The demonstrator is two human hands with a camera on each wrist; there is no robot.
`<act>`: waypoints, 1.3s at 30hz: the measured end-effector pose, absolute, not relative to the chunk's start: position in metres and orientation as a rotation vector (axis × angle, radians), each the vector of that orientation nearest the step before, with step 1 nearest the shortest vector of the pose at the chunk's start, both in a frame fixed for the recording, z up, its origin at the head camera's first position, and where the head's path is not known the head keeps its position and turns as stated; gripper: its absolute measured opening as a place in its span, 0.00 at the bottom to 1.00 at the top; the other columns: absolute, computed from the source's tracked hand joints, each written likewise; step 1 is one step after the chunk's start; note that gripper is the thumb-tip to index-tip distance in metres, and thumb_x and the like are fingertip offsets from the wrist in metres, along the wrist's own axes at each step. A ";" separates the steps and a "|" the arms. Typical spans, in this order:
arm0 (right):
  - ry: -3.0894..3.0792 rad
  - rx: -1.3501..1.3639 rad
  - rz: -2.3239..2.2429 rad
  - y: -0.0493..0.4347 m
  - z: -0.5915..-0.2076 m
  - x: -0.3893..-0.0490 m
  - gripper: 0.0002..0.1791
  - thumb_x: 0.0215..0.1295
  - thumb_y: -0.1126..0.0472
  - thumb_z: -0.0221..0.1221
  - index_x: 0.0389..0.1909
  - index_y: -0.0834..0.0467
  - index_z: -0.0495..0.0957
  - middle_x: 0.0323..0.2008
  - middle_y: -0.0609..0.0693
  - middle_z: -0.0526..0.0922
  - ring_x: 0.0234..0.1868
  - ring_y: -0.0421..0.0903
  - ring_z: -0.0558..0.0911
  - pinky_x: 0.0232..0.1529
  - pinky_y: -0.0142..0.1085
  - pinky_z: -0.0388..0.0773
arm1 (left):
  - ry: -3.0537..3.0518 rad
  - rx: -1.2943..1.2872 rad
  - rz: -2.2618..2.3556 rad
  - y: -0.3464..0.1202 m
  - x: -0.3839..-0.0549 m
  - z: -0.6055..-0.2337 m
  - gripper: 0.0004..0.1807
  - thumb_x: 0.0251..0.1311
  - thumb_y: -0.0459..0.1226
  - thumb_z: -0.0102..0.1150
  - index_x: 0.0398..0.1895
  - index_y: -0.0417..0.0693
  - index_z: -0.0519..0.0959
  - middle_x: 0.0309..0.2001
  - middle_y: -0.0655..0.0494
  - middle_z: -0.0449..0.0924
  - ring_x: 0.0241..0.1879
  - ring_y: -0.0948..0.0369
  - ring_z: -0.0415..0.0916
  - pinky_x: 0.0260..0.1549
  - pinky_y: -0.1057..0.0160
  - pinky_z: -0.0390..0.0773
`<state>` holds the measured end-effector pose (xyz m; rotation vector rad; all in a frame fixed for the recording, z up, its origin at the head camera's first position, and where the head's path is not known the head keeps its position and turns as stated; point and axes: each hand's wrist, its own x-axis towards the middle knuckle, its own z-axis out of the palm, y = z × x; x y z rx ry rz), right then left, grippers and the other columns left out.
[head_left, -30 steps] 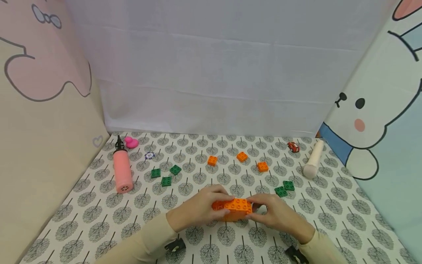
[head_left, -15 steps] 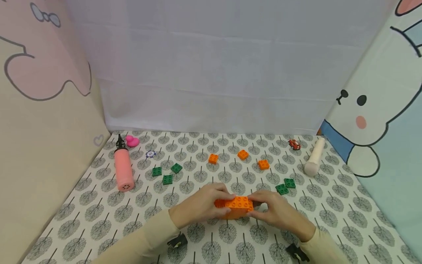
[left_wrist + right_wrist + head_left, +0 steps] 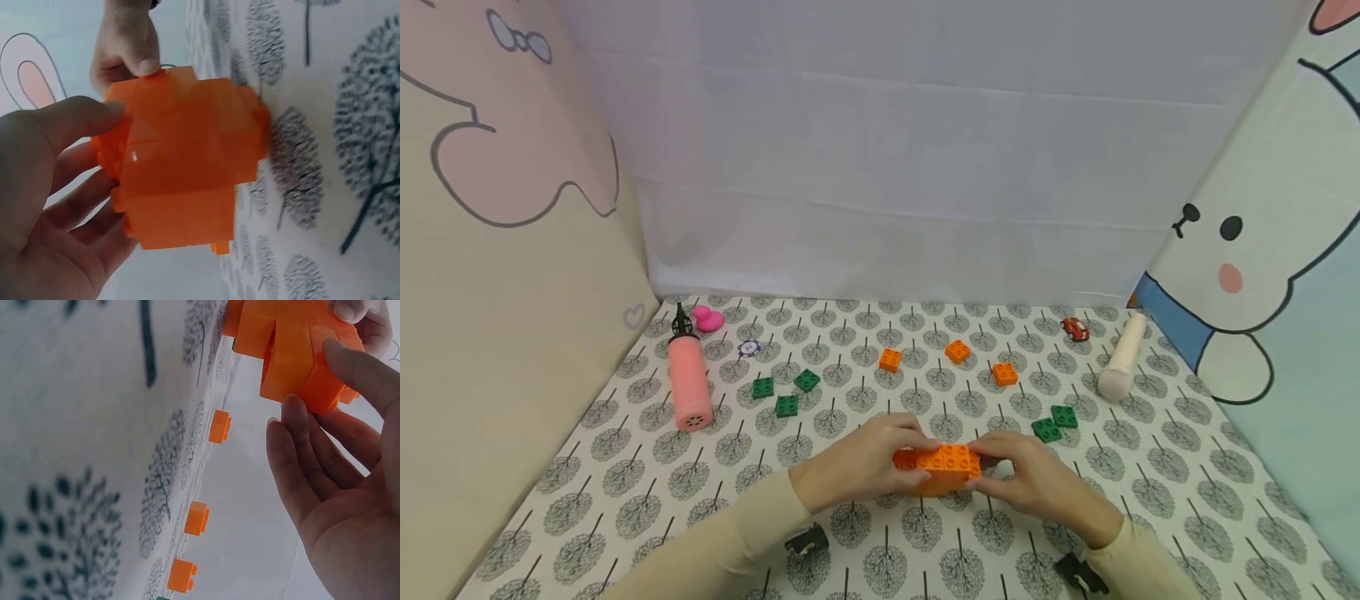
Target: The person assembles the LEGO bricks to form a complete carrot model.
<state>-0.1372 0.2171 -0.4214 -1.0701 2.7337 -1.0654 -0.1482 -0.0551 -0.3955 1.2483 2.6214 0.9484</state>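
Between the two hands, near the table's front middle, is a block of joined orange toy bricks, stepped at its sides. My left hand grips its left end, thumb on the near side and fingers behind, as the left wrist view shows. My right hand pinches the right end of the same orange assembly between thumb and fingertips. In the left wrist view the assembly's smooth sides face the camera. Fingers hide part of both its ends.
Loose orange bricks lie beyond the hands. Green bricks sit at left, and more green bricks at right. Farther out are a pink pump, a pink duck, a round chip, a red toy car and a white cylinder.
The whole head view has shifted slightly, with things appearing a little farther right. Both hands keep their hold on the orange assembly in nearly the same pose.
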 end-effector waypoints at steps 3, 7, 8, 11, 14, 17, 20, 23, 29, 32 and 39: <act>2.734 -1.068 -1.057 0.218 -0.421 -0.138 0.20 0.62 0.47 0.67 0.53 0.51 0.83 0.42 0.35 0.82 0.40 0.33 0.80 0.43 0.37 0.83 | 2.594 1.250 0.897 -0.056 -0.153 -0.390 0.21 0.60 0.44 0.68 0.56 0.51 0.83 0.47 0.64 0.80 0.43 0.71 0.74 0.46 0.75 0.77; 2.727 -1.073 -1.055 0.218 -0.420 -0.137 0.20 0.63 0.47 0.66 0.53 0.51 0.82 0.42 0.37 0.82 0.41 0.33 0.81 0.43 0.38 0.83 | 2.558 1.260 0.833 -0.057 -0.165 -0.384 0.21 0.66 0.51 0.61 0.57 0.53 0.82 0.52 0.62 0.81 0.51 0.68 0.76 0.54 0.68 0.76; 2.726 -1.069 -1.056 0.218 -0.420 -0.137 0.20 0.63 0.47 0.66 0.53 0.51 0.82 0.42 0.37 0.82 0.41 0.34 0.81 0.43 0.38 0.83 | 2.561 1.247 0.817 -0.057 -0.170 -0.384 0.22 0.67 0.52 0.59 0.58 0.54 0.81 0.54 0.62 0.81 0.54 0.66 0.76 0.57 0.66 0.76; 2.720 -1.057 -1.052 0.217 -0.420 -0.137 0.21 0.64 0.47 0.66 0.54 0.53 0.82 0.43 0.38 0.83 0.41 0.34 0.81 0.43 0.38 0.83 | 2.633 1.182 0.736 -0.059 -0.189 -0.387 0.25 0.69 0.55 0.55 0.62 0.55 0.79 0.60 0.59 0.78 0.60 0.61 0.74 0.62 0.59 0.74; 2.726 -1.024 -1.034 0.216 -0.420 -0.137 0.24 0.64 0.45 0.65 0.54 0.54 0.82 0.43 0.38 0.83 0.41 0.36 0.81 0.44 0.39 0.83 | 2.744 1.097 0.625 -0.064 -0.214 -0.395 0.27 0.70 0.56 0.53 0.66 0.54 0.76 0.66 0.53 0.73 0.66 0.56 0.69 0.67 0.54 0.69; 2.742 -0.997 -1.006 0.215 -0.420 -0.136 0.26 0.63 0.43 0.65 0.55 0.56 0.82 0.44 0.39 0.83 0.42 0.36 0.81 0.45 0.39 0.83 | 2.803 1.016 0.591 -0.069 -0.236 -0.405 0.28 0.70 0.53 0.55 0.68 0.50 0.73 0.70 0.48 0.67 0.70 0.51 0.63 0.70 0.50 0.63; 2.750 -0.975 -1.002 0.215 -0.420 -0.135 0.26 0.63 0.42 0.65 0.54 0.56 0.82 0.44 0.38 0.83 0.42 0.35 0.81 0.46 0.38 0.83 | 2.808 0.964 0.607 -0.072 -0.254 -0.413 0.29 0.70 0.49 0.56 0.70 0.48 0.70 0.73 0.44 0.62 0.73 0.47 0.59 0.71 0.48 0.60; 2.738 -0.968 -1.017 0.216 -0.420 -0.134 0.26 0.63 0.43 0.66 0.55 0.56 0.82 0.44 0.37 0.82 0.41 0.35 0.81 0.45 0.37 0.83 | 2.813 0.918 0.624 -0.072 -0.269 -0.419 0.29 0.70 0.46 0.57 0.71 0.47 0.69 0.75 0.44 0.59 0.73 0.46 0.58 0.72 0.47 0.59; 2.686 -0.982 -1.051 0.215 -0.421 -0.132 0.25 0.63 0.44 0.65 0.55 0.56 0.82 0.43 0.38 0.82 0.40 0.35 0.80 0.43 0.37 0.83 | 2.806 0.845 0.588 -0.071 -0.285 -0.433 0.27 0.69 0.40 0.59 0.70 0.48 0.71 0.74 0.45 0.61 0.73 0.47 0.59 0.72 0.50 0.60; 2.685 -0.991 -1.061 0.215 -0.422 -0.132 0.25 0.63 0.45 0.65 0.55 0.56 0.82 0.42 0.38 0.82 0.40 0.36 0.80 0.43 0.37 0.83 | 2.837 0.856 0.535 -0.069 -0.288 -0.437 0.24 0.67 0.34 0.59 0.67 0.47 0.74 0.69 0.47 0.69 0.69 0.49 0.65 0.70 0.53 0.65; 2.705 -1.028 -1.067 0.216 -0.421 -0.135 0.24 0.64 0.46 0.66 0.55 0.56 0.82 0.42 0.38 0.82 0.39 0.36 0.81 0.42 0.37 0.83 | 2.889 0.826 0.582 -0.066 -0.289 -0.438 0.25 0.59 0.22 0.57 0.60 0.45 0.79 0.55 0.51 0.79 0.57 0.53 0.76 0.63 0.55 0.73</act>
